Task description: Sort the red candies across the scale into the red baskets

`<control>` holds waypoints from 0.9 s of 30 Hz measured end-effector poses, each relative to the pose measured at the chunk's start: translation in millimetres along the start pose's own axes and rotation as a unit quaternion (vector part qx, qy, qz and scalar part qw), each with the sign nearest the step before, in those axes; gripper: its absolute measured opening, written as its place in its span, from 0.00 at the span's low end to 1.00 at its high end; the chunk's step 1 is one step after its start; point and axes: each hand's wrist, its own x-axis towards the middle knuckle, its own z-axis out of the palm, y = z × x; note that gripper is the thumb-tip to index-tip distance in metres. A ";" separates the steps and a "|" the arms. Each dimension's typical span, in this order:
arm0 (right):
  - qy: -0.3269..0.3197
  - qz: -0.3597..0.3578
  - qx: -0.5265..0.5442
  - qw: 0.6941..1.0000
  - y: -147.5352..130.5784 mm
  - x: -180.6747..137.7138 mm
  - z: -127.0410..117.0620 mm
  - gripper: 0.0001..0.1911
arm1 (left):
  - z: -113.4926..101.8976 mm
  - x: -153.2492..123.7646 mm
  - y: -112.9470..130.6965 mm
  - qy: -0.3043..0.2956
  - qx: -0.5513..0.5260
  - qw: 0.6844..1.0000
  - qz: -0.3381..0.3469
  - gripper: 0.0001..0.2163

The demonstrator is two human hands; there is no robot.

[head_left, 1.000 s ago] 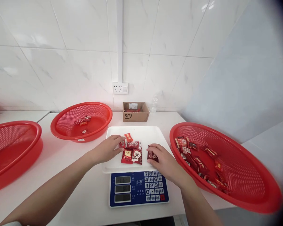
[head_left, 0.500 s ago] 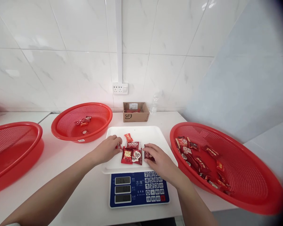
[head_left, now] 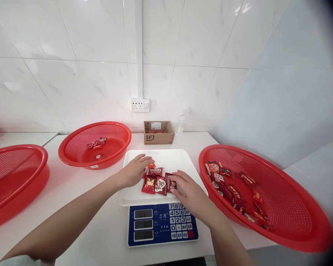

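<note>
Several red candy packets [head_left: 155,180] lie bunched in the middle of the white tray [head_left: 175,158] on a blue-faced scale [head_left: 161,227]. My left hand [head_left: 133,171] rests on the tray at the left of the pile, fingers extended over an orange-red packet [head_left: 151,166]. Flat on the right side lies my right hand [head_left: 187,188], its fingertips pressing a dark red packet [head_left: 171,183] against the pile. Neither hand grips anything.
A red basket [head_left: 269,205] with several candy packets sits to the right. Another red basket [head_left: 95,144] holding a few packets stands at the back left, and a third one [head_left: 15,177] at the far left. A small cardboard box [head_left: 158,133] and a clear bottle [head_left: 180,123] stand by the wall.
Both hands have pushed inward, sliding the outer packets toward the middle pile. My left hand moved up and right over the orange-red packet; my right hand slid left with the dark red packet.
</note>
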 end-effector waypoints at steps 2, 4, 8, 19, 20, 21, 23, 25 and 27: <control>-0.010 0.011 -0.006 1.000 -1.1 -1.9 -0.4 0.20 | 1.6 8.6 -2.3 -0.012 0.023 1.000 0.017 0.25; -0.021 0.021 -0.009 1.000 -2.0 -3.9 -1.1 0.20 | 2.3 16.4 -4.2 -0.015 0.034 0.999 0.032 0.23; -0.023 0.026 -0.007 0.999 -2.2 -7.6 -3.3 0.20 | 1.8 26.8 -6.4 -0.005 0.030 0.999 0.028 0.15; -0.006 0.000 -0.029 1.000 2.6 -7.2 0.4 0.18 | -16.8 2.9 8.4 0.146 -0.031 0.985 -0.082 0.13; -0.001 -0.002 -0.035 0.999 4.9 -4.4 3.2 0.18 | -18.6 -3.1 13.4 0.156 -0.048 0.983 -0.086 0.12; 0.004 -0.004 -0.042 0.999 7.1 -0.8 6.2 0.19 | -19.7 -9.2 18.7 0.167 -0.070 0.980 -0.087 0.12; 0.017 -0.004 -0.056 0.998 10.9 8.1 12.2 0.19 | -19.6 -21.4 29.3 0.185 -0.119 0.972 -0.086 0.12; 0.027 0.001 -0.068 0.997 12.1 17.1 16.3 0.19 | -17.1 -33.5 39.2 0.195 -0.160 0.964 -0.087 0.12; 0.043 0.008 -0.071 0.996 9.4 22.3 16.6 0.18 | -13.2 -45.9 48.0 0.192 -0.195 0.957 -0.096 0.12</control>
